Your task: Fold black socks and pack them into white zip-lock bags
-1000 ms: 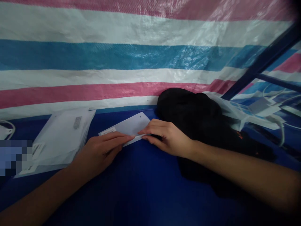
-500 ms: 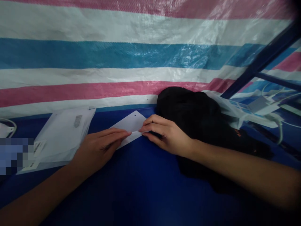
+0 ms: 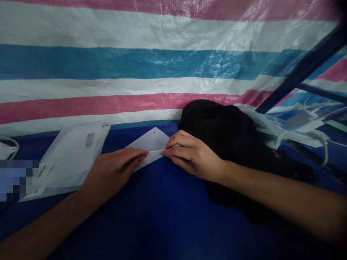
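Observation:
A white sheet of paper [image 3: 153,139] lies on the blue surface [image 3: 162,213] with its pointed corner away from me and a small dark dot near that tip. Its near part is folded over into a narrow strip. My left hand [image 3: 116,162] pinches the strip's left part between thumb and fingers. On the other side, my right hand [image 3: 189,153] is closed on the right end of the same fold, thumb below and fingertips above. Both hands hide the paper's side corners.
Stacked clear plastic sleeves [image 3: 73,155] with labels lie at left. Black cloth [image 3: 217,122] is bunched behind and under my right forearm. A striped plastic sheet [image 3: 121,61] hangs at the back. Dark metal bars [image 3: 298,77], a plastic bag [image 3: 271,126] and white cables stand at right.
My hands have moved slightly apart along the fold, the left fingertips a little to the left. More of the folded strip shows between them.

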`<control>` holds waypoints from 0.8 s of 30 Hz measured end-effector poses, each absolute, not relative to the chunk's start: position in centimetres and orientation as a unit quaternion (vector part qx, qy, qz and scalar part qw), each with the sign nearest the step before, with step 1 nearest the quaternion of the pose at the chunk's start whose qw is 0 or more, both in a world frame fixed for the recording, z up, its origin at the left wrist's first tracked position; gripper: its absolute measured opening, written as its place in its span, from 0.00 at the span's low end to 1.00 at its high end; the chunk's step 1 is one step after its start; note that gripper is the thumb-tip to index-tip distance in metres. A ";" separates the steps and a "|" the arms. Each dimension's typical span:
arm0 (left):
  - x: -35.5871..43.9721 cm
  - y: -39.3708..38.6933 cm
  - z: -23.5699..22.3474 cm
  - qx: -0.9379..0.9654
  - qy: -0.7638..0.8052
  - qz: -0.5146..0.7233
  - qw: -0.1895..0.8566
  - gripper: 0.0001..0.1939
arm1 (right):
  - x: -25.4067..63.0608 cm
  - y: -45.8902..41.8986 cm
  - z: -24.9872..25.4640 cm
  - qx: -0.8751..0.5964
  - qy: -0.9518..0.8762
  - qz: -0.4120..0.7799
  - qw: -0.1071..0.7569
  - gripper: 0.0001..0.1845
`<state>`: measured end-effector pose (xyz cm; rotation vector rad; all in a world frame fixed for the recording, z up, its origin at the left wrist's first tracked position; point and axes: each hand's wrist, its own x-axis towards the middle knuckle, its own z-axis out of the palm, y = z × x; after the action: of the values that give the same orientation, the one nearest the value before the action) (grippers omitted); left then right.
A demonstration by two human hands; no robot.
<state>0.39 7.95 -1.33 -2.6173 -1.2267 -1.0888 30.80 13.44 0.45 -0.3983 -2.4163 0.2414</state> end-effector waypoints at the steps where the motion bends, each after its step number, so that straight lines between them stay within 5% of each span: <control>1: 0.3 7.9 -1.4 -0.847 -0.397 -0.353 0.026 0.11 | 30.8 13.4 0.4 -0.152 -0.926 0.092 0.332 0.10; 24: 0.7 8.0 -1.6 -0.872 -0.370 -0.314 -0.064 0.08 | 30.7 13.2 0.1 -0.180 -0.936 0.153 0.261 0.10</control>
<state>0.71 8.01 -1.59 -2.8556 -1.2128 -1.0295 30.70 13.18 0.12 -0.4884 -2.5346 0.4140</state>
